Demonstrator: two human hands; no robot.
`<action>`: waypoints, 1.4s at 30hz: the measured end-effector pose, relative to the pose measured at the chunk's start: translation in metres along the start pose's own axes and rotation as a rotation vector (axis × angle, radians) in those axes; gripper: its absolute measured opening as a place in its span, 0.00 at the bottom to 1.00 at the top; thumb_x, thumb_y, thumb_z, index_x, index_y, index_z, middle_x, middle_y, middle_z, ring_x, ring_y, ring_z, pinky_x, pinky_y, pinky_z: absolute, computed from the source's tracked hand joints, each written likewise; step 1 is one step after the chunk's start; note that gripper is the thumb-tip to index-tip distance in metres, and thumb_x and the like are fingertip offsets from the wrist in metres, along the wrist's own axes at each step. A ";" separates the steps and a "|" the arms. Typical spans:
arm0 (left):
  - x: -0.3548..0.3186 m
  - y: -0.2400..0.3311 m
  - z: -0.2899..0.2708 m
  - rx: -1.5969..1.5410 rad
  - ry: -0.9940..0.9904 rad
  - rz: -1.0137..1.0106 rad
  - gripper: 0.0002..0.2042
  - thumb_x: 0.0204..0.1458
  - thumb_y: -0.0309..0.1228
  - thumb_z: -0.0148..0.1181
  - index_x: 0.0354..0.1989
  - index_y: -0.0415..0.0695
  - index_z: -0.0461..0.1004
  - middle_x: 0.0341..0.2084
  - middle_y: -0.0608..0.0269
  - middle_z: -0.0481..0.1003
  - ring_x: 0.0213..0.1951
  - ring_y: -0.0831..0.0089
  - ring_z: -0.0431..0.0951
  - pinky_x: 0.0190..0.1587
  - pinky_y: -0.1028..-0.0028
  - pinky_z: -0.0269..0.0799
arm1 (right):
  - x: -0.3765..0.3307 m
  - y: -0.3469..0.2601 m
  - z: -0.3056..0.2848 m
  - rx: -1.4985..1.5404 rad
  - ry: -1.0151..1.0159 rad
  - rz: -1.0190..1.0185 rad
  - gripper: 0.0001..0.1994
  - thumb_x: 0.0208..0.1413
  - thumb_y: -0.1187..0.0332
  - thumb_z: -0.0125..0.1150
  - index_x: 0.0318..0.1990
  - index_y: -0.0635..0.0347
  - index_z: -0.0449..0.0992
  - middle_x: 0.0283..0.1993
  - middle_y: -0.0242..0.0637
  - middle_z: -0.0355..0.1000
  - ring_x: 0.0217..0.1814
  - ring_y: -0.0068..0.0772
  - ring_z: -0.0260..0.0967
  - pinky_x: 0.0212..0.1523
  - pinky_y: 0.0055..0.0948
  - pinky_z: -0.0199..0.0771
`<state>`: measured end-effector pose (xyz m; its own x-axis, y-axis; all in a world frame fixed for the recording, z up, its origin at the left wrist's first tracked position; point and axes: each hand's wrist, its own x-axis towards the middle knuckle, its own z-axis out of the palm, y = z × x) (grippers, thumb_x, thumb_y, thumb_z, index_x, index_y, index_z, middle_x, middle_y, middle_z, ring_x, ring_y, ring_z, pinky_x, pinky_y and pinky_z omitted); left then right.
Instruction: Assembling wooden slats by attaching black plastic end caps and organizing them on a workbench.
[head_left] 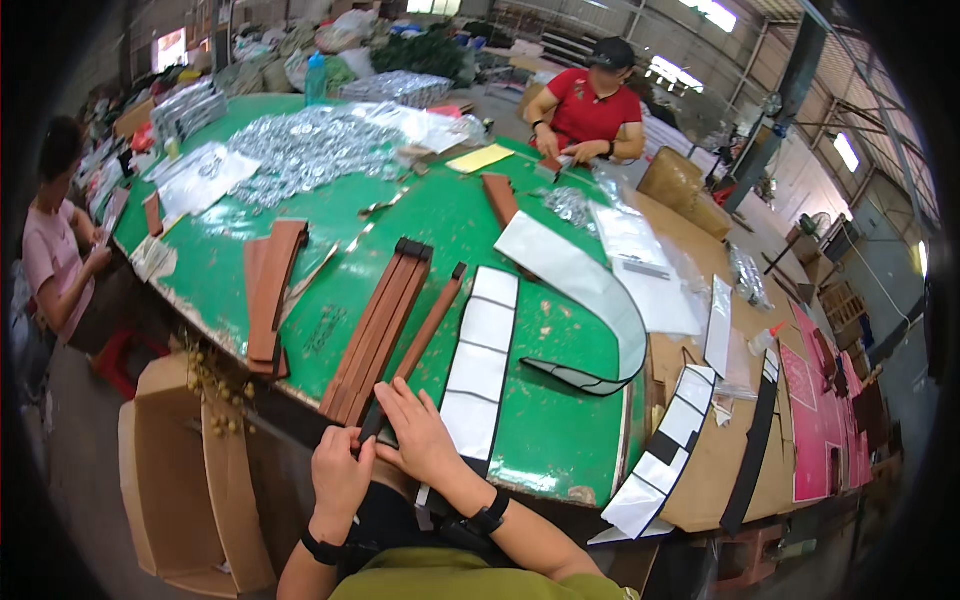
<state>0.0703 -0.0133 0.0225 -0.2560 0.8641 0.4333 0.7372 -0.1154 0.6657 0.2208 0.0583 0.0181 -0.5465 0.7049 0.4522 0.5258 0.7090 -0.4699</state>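
A single narrow brown strip (430, 325) with dark ends lies near the front edge of the green table. My left hand (342, 475) is closed around its near dark end, thumb and fingers pinched together. Across the strip, just above that end, my right hand (420, 435) rests with its fingers stretched out flat. Left of the strip is a stack of similar brown strips (375, 335), dark at the far end. A white panelled band (480, 350) with black edging lies to the right of my right hand.
The green table (560, 440) also holds loose brown pieces (270, 290), a curved white band (610, 280) and a heap of silvery parts (310, 150). An open cardboard box (180, 480) stands at the lower left. Two people sit at the table, one far right, one left.
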 end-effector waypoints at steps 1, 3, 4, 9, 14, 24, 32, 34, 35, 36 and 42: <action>0.002 0.001 0.004 0.007 -0.005 0.012 0.10 0.47 0.27 0.70 0.34 0.39 0.76 0.27 0.57 0.72 0.28 0.58 0.76 0.31 0.62 0.72 | -0.001 0.003 -0.002 0.029 0.002 0.028 0.43 0.49 0.60 0.71 0.72 0.61 0.56 0.71 0.50 0.59 0.76 0.58 0.52 0.70 0.57 0.56; 0.008 0.006 0.008 0.007 -0.013 0.038 0.10 0.47 0.27 0.70 0.35 0.39 0.76 0.26 0.57 0.72 0.28 0.58 0.77 0.31 0.62 0.72 | 0.001 0.003 -0.013 0.013 0.018 0.029 0.46 0.49 0.63 0.72 0.73 0.64 0.52 0.70 0.53 0.59 0.76 0.60 0.50 0.72 0.56 0.54; 0.008 0.012 0.009 0.007 -0.010 0.053 0.10 0.47 0.26 0.70 0.34 0.38 0.76 0.26 0.57 0.72 0.27 0.59 0.77 0.30 0.63 0.72 | -0.004 0.001 -0.021 0.007 0.008 0.055 0.47 0.49 0.62 0.72 0.73 0.64 0.51 0.72 0.53 0.57 0.77 0.59 0.49 0.72 0.55 0.52; 0.008 0.016 0.009 0.104 -0.028 -0.020 0.09 0.48 0.29 0.70 0.34 0.40 0.77 0.21 0.58 0.72 0.25 0.58 0.76 0.30 0.62 0.71 | -0.039 0.015 -0.059 -0.007 0.053 0.130 0.44 0.47 0.67 0.73 0.71 0.66 0.55 0.70 0.56 0.58 0.74 0.61 0.53 0.70 0.53 0.56; 0.020 0.009 0.019 0.173 0.000 0.101 0.09 0.51 0.34 0.69 0.35 0.43 0.77 0.27 0.56 0.78 0.29 0.53 0.79 0.30 0.60 0.74 | -0.106 0.054 -0.093 -0.087 0.054 0.285 0.33 0.48 0.69 0.73 0.62 0.64 0.67 0.62 0.57 0.69 0.66 0.63 0.63 0.67 0.52 0.62; 0.015 0.023 0.046 0.057 -0.101 0.096 0.11 0.52 0.31 0.69 0.38 0.37 0.76 0.19 0.60 0.73 0.23 0.62 0.76 0.28 0.65 0.71 | -0.130 0.020 -0.091 -0.079 0.081 0.380 0.23 0.52 0.66 0.71 0.56 0.56 0.76 0.67 0.52 0.63 0.73 0.62 0.55 0.69 0.53 0.59; -0.002 0.038 0.029 -0.090 -0.168 -0.014 0.14 0.55 0.26 0.65 0.48 0.38 0.72 0.26 0.59 0.75 0.26 0.62 0.79 0.29 0.66 0.73 | -0.101 0.008 -0.070 -0.099 -0.039 0.220 0.23 0.51 0.65 0.71 0.57 0.49 0.78 0.72 0.49 0.58 0.76 0.60 0.49 0.70 0.61 0.52; -0.017 0.036 0.025 -0.134 -0.202 0.007 0.13 0.55 0.25 0.64 0.48 0.39 0.72 0.28 0.59 0.76 0.27 0.61 0.79 0.30 0.65 0.73 | -0.098 0.012 -0.065 -0.099 -0.070 0.227 0.24 0.50 0.64 0.71 0.57 0.47 0.77 0.71 0.49 0.58 0.76 0.59 0.49 0.71 0.61 0.52; -0.023 0.035 0.021 -0.179 -0.236 0.028 0.13 0.55 0.24 0.64 0.47 0.40 0.72 0.30 0.58 0.76 0.27 0.59 0.79 0.30 0.65 0.74 | -0.096 0.013 -0.062 -0.101 -0.101 0.234 0.25 0.50 0.64 0.71 0.58 0.46 0.77 0.71 0.49 0.58 0.76 0.59 0.49 0.71 0.61 0.52; -0.026 0.036 0.017 -0.137 -0.279 0.093 0.12 0.53 0.23 0.63 0.46 0.41 0.73 0.33 0.57 0.76 0.31 0.56 0.80 0.31 0.65 0.74 | -0.094 0.012 -0.061 -0.094 -0.107 0.223 0.25 0.50 0.64 0.71 0.58 0.46 0.77 0.71 0.49 0.58 0.76 0.59 0.49 0.71 0.61 0.52; -0.034 0.041 0.029 -0.101 -0.338 0.236 0.16 0.51 0.21 0.62 0.49 0.40 0.74 0.48 0.54 0.73 0.42 0.51 0.79 0.42 0.61 0.77 | -0.094 0.015 -0.066 -0.097 -0.131 0.211 0.26 0.50 0.63 0.72 0.60 0.42 0.77 0.70 0.49 0.59 0.75 0.61 0.51 0.70 0.61 0.52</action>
<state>0.1273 -0.0332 0.0180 0.1444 0.9184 0.3684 0.6814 -0.3623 0.6359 0.3236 0.0039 0.0187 -0.4945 0.8332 0.2473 0.6937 0.5498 -0.4653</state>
